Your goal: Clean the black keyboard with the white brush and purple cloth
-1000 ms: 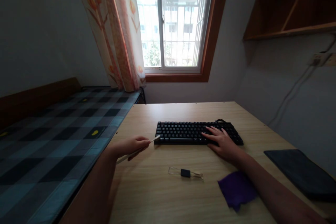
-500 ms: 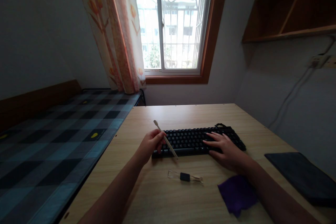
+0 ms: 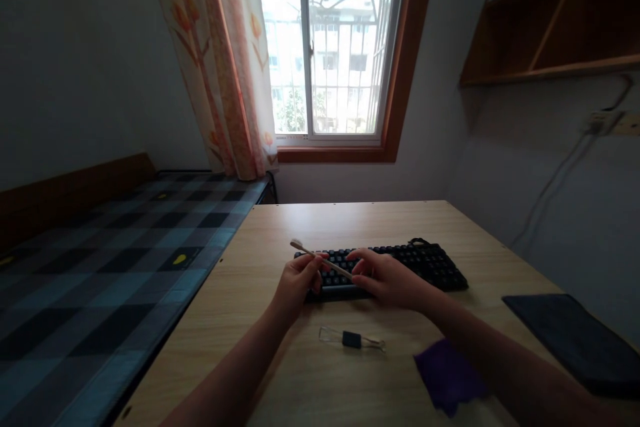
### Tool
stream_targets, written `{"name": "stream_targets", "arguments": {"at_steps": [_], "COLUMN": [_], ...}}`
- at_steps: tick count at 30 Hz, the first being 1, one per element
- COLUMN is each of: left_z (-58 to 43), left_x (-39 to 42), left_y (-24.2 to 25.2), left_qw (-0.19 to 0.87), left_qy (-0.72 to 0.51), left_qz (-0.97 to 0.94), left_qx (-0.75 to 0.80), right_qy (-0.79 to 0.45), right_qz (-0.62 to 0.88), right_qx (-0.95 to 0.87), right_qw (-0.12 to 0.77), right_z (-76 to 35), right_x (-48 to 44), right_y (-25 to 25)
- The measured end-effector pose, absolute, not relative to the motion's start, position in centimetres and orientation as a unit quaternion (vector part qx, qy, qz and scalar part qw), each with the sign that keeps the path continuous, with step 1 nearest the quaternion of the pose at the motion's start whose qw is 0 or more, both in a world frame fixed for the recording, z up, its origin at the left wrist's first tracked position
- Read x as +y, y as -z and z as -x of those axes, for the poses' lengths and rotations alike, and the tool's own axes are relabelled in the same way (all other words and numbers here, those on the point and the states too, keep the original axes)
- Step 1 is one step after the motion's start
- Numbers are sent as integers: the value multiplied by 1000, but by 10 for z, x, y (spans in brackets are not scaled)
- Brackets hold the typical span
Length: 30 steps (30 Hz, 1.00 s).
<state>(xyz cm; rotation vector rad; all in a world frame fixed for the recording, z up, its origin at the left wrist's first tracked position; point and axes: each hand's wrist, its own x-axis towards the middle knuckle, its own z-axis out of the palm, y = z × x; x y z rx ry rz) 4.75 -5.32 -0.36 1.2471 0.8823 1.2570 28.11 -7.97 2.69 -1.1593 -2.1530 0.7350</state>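
Observation:
A thin pale toothbrush (image 3: 336, 268) is pinched between the thumb and fingers of my left hand (image 3: 299, 280). It slants over the left part of the black keyboard (image 3: 423, 265), head end up to the left. At its lower right end is my right hand (image 3: 383, 278), thumb and index finger curved with a gap between them. The thumb is close to the handle end; whether it touches I cannot tell. Both hands partly cover the keys. Nearer to me on the table lies a wire keycap puller (image 3: 351, 339) with a dark middle block.
A purple cloth (image 3: 445, 377) lies partly under my right forearm. The wooden table (image 3: 280, 380) carries a dark flat pad (image 3: 575, 340) at its right edge. A bed with a checked cover (image 3: 125, 273) adjoins on the left. The keyboard's cable is bunched behind it.
My right hand has moved left from the keyboard's right part to the toothbrush's handle end. My left hand has shifted slightly right, and the toothbrush now lies at a flatter slant.

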Motion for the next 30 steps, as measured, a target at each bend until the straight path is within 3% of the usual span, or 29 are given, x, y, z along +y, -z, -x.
{"name": "stream_targets", "arguments": {"at_steps": [5,11,14,19,30], "left_z": [-39,-35,-43,-50,-47], "left_x": [-48,-54,-59,-59,-62], "left_y": [8,12,17,28,25], "left_qw": [493,117,34,18,67], "left_qy": [-540,-388,-298,-166,-147], "left_qz": [-553,-802,-859,-891,-896], "left_qx": [400,439,415,421,414], "right_qy": [-348,-415,-514,-627,-731], "right_qz": [411,393,395,330,200], "right_qx": [-795,-731,-597,-390,-291], "right_qw": [279,374,474,589,584], "right_z": [-261,-268,-274,-276,-242], "right_x": [-56,-25,-6,22,67], "right_y": [-36,-49,-54,-62,-68]}}
